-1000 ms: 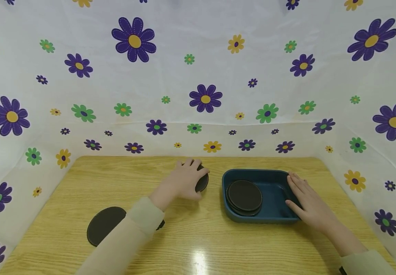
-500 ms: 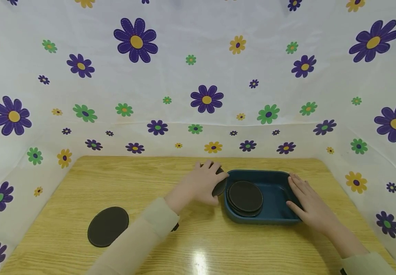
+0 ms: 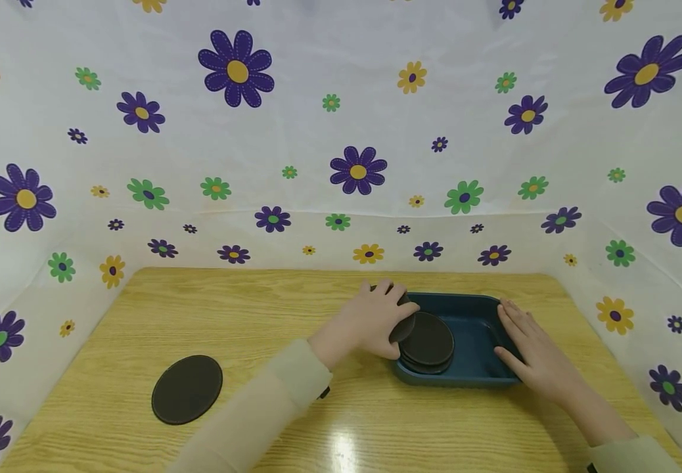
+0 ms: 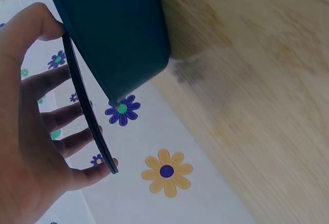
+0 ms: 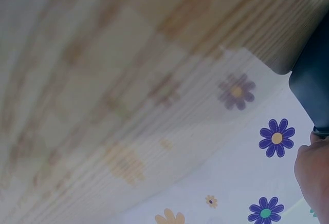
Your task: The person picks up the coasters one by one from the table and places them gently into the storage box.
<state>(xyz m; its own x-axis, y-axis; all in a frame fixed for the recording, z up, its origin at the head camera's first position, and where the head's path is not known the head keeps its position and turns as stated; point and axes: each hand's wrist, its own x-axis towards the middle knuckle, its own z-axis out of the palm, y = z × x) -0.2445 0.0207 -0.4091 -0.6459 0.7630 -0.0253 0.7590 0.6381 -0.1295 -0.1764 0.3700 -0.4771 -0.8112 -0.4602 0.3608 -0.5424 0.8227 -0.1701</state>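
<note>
My left hand (image 3: 370, 322) grips a round black coaster (image 3: 405, 326) at the left rim of a blue rectangular bin (image 3: 474, 355). The left wrist view shows this coaster (image 4: 88, 106) edge-on and tilted beside the bin's outer wall, thumb on one edge and fingertips around the other; its edge looks like two thin layers. Inside the bin, at the left end, lies a stack of similar coasters (image 3: 428, 338). With fingers straight, my right hand (image 3: 530, 348) rests on the bin's right rim, thumb reaching over the inside. In the right wrist view only part of this hand (image 5: 314, 175) shows.
One more black coaster (image 3: 187, 389) lies flat on the wooden table (image 3: 270, 302) at the front left. A white cloth with printed flowers (image 3: 294, 131) hangs behind the table and along both sides.
My left hand has moved right with its coaster, from the middle of the table to the bin's left rim. The left sleeve no longer covers the coaster on the table. My right hand stays put.
</note>
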